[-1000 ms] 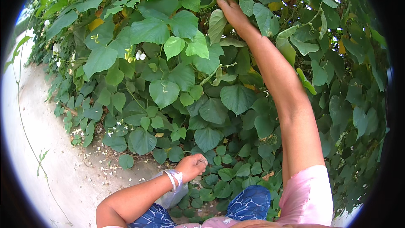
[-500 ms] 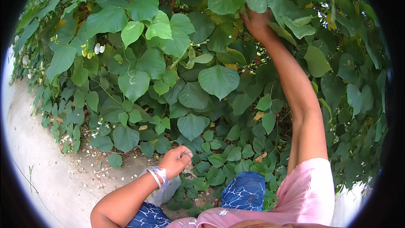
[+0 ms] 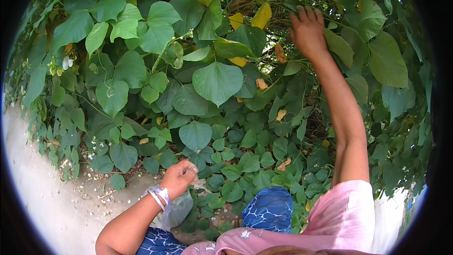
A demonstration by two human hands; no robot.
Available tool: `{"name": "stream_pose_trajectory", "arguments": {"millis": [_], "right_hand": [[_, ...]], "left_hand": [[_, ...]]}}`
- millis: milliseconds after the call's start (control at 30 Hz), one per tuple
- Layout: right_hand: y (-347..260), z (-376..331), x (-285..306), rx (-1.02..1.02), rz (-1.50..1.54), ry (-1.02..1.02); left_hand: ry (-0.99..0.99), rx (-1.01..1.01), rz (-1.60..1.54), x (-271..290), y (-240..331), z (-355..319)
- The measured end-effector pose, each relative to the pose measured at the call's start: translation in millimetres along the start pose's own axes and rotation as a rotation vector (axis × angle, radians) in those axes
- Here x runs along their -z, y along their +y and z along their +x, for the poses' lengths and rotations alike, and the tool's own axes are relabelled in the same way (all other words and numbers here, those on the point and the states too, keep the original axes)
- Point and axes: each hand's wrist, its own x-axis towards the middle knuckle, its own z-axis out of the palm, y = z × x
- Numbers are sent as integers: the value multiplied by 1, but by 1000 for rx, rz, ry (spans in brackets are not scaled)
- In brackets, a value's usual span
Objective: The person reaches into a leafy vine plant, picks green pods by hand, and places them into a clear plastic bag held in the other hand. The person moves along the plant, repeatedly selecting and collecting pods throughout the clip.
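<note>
My right hand (image 3: 307, 30) reaches up into the leafy vine (image 3: 218, 82) at the top right. Its fingers are stretched out against the stems and foliage, with large leaves lying next to the wrist. My left hand (image 3: 179, 178) is low in front of me with its fingers curled closed. What lies inside them, if anything, is hidden. A clear plastic bag (image 3: 178, 211) hangs from my left wrist, its handles looped around it. A flat green bean pod (image 3: 178, 55) hangs among the leaves at upper centre, apart from both hands.
White blossoms (image 3: 67, 63) and buds stand out at the vine's left. Yellow leaves (image 3: 261, 15) and dry brown ones hang near my right hand. Pale ground (image 3: 71, 203) scattered with fallen petals runs along the lower left. My knee in blue patterned cloth (image 3: 268, 209) is below.
My right hand has come out from behind large leaves, which have swung right, baring stems and yellow leaves. My left hand has shifted slightly left in view and stays closed.
</note>
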Motion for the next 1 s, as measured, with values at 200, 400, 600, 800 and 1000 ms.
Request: {"name": "stream_pose_trajectory", "arguments": {"millis": [200, 400, 600, 800, 1000], "right_hand": [[10, -17, -5, -44, 37, -40], [10, -21, -1, -67, 93, -91], [15, -25, -10, -17, 8, -17], [-24, -7, 6, -48, 118, -20], [-55, -9, 18, 88, 158, 131]], "left_hand": [[-1, -13, -7, 3, 2, -3], [3, 12, -39, 8, -2, -6], [-10, -5, -91, 4, -1, -7], [54, 18, -59, 12, 9, -22], [30, 77, -57, 4, 13, -15]]}}
